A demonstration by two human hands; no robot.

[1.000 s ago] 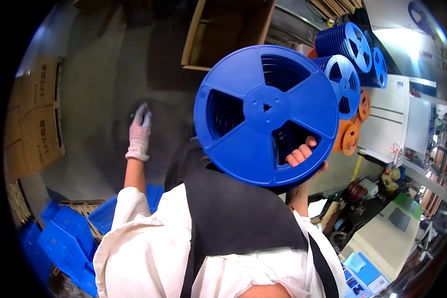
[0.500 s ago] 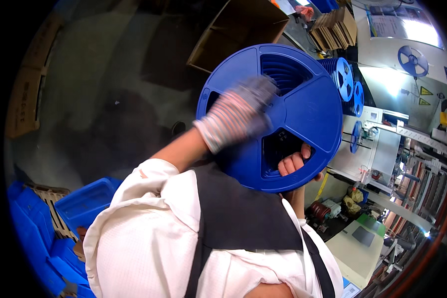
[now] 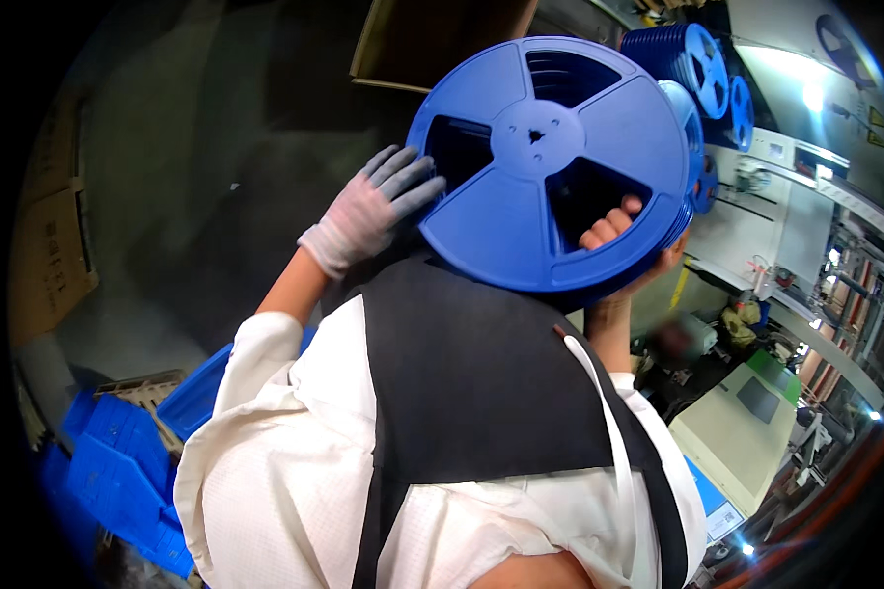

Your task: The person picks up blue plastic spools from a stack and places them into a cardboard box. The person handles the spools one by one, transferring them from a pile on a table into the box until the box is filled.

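Observation:
In front of my chest is a stack of blue plastic reels (image 3: 491, 226), its round face turned toward me, with a hub hole and wedge-shaped cutouts. My bare right hand (image 3: 611, 228) grips it at the lower right: fingers curl through a cutout, and the rest of the hand wraps the outer rim, partly hidden behind. My left hand (image 3: 373, 208), in a striped work glove with grey fingers, is open at the left rim. Its fingers are stretched out, and the fingertips reach the reel's edge; whether they press on it I cannot tell.
More blue reels (image 3: 705, 71) stand in rows at the upper right. An open cardboard box (image 3: 437, 49) lies beyond the stack. Blue bins (image 3: 118, 471) are at lower left, another carton (image 3: 54, 260) at far left. Machinery (image 3: 796, 231) and a cream-and-green unit (image 3: 732, 442) line the right.
My left hand has moved left, off the reel's face to its rim, with fingers spread. The reel stack has shifted up and slightly right in view, still held by my right hand.

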